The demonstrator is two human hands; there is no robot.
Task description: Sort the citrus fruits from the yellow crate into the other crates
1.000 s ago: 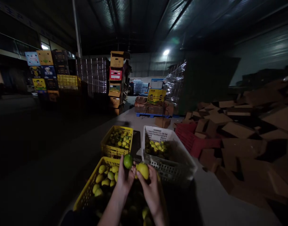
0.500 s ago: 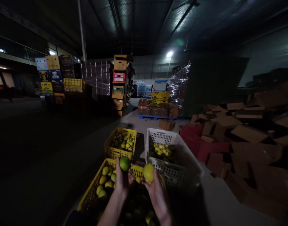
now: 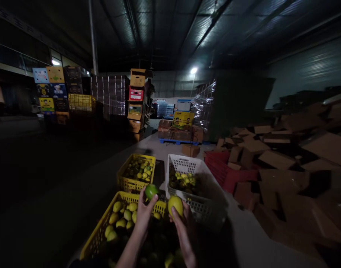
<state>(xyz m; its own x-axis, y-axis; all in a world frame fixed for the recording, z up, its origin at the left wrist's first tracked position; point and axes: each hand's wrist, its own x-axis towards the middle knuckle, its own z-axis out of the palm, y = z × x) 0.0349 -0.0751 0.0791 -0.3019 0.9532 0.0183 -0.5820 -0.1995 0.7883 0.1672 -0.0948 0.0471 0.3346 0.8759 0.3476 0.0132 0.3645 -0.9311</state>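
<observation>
My left hand (image 3: 145, 207) is closed round a green lemon (image 3: 151, 191), fingers behind it and thumb at its right side. A yellow lemon (image 3: 175, 206) is held in my right hand (image 3: 181, 217), with the thumb lying across its front. Both hands are raised above the near yellow crate (image 3: 95, 232), which holds many yellow and greenish lemons (image 3: 121, 223); its front part lies in deep shadow. Just beyond stands a second yellow crate (image 3: 131, 184) of mixed green and yellow lemons. To its right a white crate (image 3: 199, 197) has lemons (image 3: 184, 179) low inside.
Flattened and folded cardboard boxes (image 3: 279, 160) are heaped on the right beside a red crate (image 3: 234, 175). Farther back are a blue pallet (image 3: 178, 142) with boxes, a tall carton stack (image 3: 136, 106), and more stacked cartons (image 3: 58, 89) at left.
Both thumbs have moved onto the fruit, and the lemons appear turned in my hands. The view has shifted slightly, so the surroundings sit farther left.
</observation>
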